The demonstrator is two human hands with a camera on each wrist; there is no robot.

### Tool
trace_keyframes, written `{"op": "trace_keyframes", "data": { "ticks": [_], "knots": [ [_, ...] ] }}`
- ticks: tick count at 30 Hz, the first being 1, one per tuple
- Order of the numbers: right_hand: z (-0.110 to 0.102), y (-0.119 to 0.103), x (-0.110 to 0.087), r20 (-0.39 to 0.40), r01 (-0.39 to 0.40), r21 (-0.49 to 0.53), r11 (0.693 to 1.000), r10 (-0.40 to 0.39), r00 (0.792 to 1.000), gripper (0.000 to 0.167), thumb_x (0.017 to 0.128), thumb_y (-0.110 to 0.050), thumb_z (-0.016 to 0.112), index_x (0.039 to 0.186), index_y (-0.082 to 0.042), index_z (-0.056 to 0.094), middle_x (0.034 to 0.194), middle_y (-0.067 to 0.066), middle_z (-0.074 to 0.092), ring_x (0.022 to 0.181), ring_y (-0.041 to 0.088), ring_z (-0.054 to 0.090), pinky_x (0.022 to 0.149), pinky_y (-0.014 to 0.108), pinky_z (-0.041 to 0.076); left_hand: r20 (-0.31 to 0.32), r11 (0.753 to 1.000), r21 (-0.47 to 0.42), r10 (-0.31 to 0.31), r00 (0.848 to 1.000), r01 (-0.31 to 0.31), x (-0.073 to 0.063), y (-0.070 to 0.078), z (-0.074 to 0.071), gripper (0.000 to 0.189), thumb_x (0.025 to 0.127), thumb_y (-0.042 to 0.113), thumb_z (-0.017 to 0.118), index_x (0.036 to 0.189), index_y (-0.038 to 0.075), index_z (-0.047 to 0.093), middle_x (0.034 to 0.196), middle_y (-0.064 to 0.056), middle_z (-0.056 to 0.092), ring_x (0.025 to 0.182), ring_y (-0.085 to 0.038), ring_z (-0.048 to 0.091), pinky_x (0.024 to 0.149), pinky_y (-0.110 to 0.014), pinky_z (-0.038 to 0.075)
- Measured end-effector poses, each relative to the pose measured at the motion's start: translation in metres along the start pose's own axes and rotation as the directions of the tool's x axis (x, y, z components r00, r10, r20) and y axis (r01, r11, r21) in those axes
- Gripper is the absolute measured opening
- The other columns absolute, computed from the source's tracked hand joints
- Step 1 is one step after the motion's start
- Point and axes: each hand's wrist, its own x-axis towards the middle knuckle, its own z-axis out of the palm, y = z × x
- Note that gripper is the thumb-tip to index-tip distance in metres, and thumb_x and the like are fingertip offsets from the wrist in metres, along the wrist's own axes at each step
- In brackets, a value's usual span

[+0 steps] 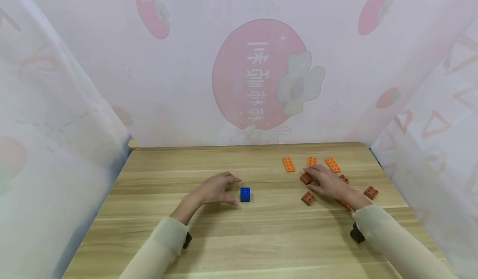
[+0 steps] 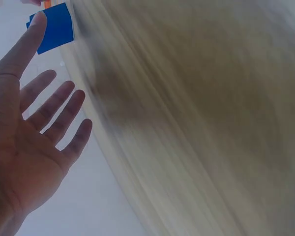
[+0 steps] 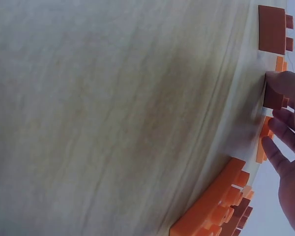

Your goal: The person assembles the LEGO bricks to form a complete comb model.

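Observation:
My left hand (image 1: pixel 215 189) is beside a blue toy building brick (image 1: pixel 245 194), thumb and fingers spread apart at its left. In the left wrist view, the thumb overlaps the blue brick (image 2: pixel 59 28), while the head view shows a small gap. My right hand (image 1: pixel 328 182) has thumb and index finger at opposite sides of a brown brick (image 1: pixel 306 178), pinching it as far as I can see. The right wrist view shows the thumb against that brown brick (image 3: pixel 272 96); the far fingertip is hidden. Another brown brick (image 1: pixel 308 198) lies just in front.
Orange flat bricks (image 1: pixel 288 164) lie behind the right hand, one partly covered by it. More brown bricks (image 1: pixel 371 192) are to its right, and an orange piece (image 1: pixel 344 205) is under the wrist. A printed white curtain (image 1: pixel 179 104) surrounds the wooden table (image 1: pixel 261 245).

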Motion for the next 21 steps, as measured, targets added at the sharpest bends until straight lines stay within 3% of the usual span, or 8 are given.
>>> {"op": "trace_keyframes", "data": {
  "ticks": [6, 21],
  "knots": [
    [0.0021, 0.0009, 0.0030, -0.014, 0.010, 0.045, 0.999, -0.009, 1.000, 0.059, 0.091, -0.012, 0.085, 0.142, 0.004, 0.061, 0.137, 0.024, 0.064, 0.126, 0.041, 0.061, 0.101, 0.058, 0.055, -0.017, 0.999, -0.044, 0.016, 1.000, -0.016, 0.0037, 0.0036, 0.0040, 0.066, 0.082, 0.035, 0.094, 0.135, 0.003, 0.069, 0.122, -0.009, 0.070, 0.105, -0.024, 0.067, 0.093, -0.043, 0.058],
    [0.0079, 0.0032, 0.0066, -0.071, 0.053, 0.094, 0.994, -0.046, 0.996, 0.047, 0.088, -0.003, 0.086, 0.132, 0.000, 0.070, 0.128, 0.019, 0.069, 0.113, 0.034, 0.067, 0.090, 0.052, 0.060, -0.034, 0.997, -0.079, -0.020, 0.999, 0.018, 0.0100, 0.0078, 0.0099, 0.049, 0.081, 0.030, 0.095, 0.120, 0.007, 0.076, 0.108, -0.002, 0.077, 0.094, -0.015, 0.069, 0.086, -0.037, 0.060]
  ]
}}
